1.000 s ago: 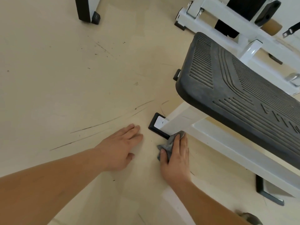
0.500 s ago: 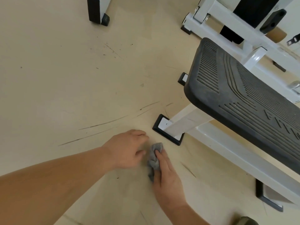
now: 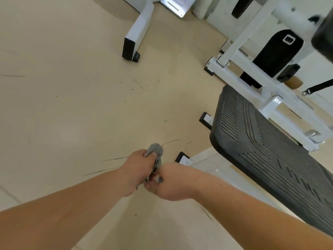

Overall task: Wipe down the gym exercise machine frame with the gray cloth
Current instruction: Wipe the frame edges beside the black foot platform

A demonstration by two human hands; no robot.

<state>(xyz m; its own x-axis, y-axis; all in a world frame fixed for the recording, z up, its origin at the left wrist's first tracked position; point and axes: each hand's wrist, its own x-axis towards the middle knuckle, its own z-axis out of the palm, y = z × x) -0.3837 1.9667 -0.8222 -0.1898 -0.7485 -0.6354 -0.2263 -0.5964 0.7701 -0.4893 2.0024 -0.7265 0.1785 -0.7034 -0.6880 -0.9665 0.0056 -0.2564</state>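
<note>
Head view, lower centre of frame: left hand (image 3: 138, 170) and right hand (image 3: 171, 183) together, both gripping bunched gray cloth (image 3: 155, 150) above beige floor (image 3: 72, 105), white machine frame (image 3: 207, 163) just right, black ribbed footplate (image 3: 261, 141) at right edge.

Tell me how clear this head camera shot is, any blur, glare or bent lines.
Head view: soft overall, and the dark object at the top right edge is smeared by blur. Head view: the light is even and shadows on the floor are faint, with a small sheen on the white frame. Head view: wide-angle bending splays the frame beams and forearms outward. The gray cloth is readable.
</note>
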